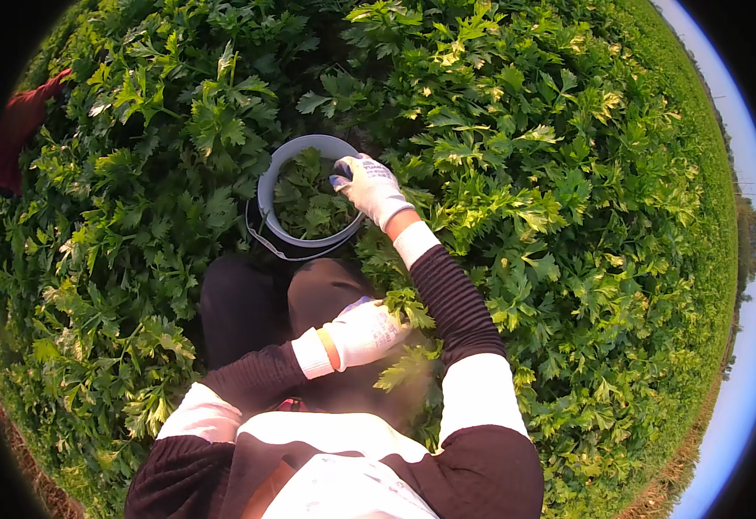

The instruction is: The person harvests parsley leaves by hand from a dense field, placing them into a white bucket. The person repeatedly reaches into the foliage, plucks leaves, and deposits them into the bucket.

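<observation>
A white plastic bucket (265, 194) with a wire handle stands among the plants just beyond my knees, with cut green leaves (313, 198) in it. My right hand (370, 187), in a white glove with blue on the fingers, is at the bucket's right rim; its fingertips point inward, and whether they hold anything I cannot tell. Lower down, my left hand (370, 332), in a similar glove, is by my right thigh. Leafy stems (410, 308) stick out beside its fingers, which are mostly hidden, so its grip on them is not clear.
Dense leafy plants, celery by their look, (533, 207) surround me on both sides and ahead. At the far left edge shows a person's dark red sleeve or garment (24, 123). My bent knees (241, 298) are close to the bucket. Sky and distant trees lie along the right rim.
</observation>
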Demonstrator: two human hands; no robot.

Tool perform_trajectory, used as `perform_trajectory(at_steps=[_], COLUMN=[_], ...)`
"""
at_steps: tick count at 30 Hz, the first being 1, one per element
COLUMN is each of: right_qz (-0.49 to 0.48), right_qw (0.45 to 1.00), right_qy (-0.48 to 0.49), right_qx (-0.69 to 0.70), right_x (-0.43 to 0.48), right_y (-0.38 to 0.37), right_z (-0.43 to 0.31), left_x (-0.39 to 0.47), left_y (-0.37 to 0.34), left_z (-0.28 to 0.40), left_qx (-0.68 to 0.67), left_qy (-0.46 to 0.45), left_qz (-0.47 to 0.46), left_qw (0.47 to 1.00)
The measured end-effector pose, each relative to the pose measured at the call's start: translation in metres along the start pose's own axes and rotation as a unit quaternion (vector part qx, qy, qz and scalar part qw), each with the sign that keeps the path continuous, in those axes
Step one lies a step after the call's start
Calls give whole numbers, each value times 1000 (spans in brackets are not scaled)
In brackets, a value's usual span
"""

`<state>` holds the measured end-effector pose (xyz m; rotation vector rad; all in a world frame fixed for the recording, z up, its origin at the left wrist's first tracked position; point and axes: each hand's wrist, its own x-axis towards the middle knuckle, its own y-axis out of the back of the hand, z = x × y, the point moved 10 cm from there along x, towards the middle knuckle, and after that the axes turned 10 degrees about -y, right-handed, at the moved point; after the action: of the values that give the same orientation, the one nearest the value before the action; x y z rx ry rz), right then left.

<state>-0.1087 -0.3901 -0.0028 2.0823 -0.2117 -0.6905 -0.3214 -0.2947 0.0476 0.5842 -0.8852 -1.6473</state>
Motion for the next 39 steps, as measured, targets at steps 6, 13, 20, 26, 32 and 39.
perform_trajectory(at_steps=[6,13,20,26,32,39], right_qz=[138,411,538,613,633,436], right_qw=[964,746,515,567,608,664], right_qy=[118,-22,-193,-422,-464,-607], right_qx=[196,524,639,353,116,-2], right_x=[-108,-249,-262,-323,-319,-302], right_y=[127,259,265,239,246,235], right_z=[55,272,543,594,550,548], left_x=[4,13,16,21,27,28], left_y=[-23,-15,-21,-15,-15,-15], left_z=[-1,6,5,5,6,5], left_qx=[-2,10,29,21,26,18], left_qy=[13,17,27,21,5,5], left_qz=[-99,-124,-159,-158,-142,-154], left_qw=[995,992,986,987,990,988])
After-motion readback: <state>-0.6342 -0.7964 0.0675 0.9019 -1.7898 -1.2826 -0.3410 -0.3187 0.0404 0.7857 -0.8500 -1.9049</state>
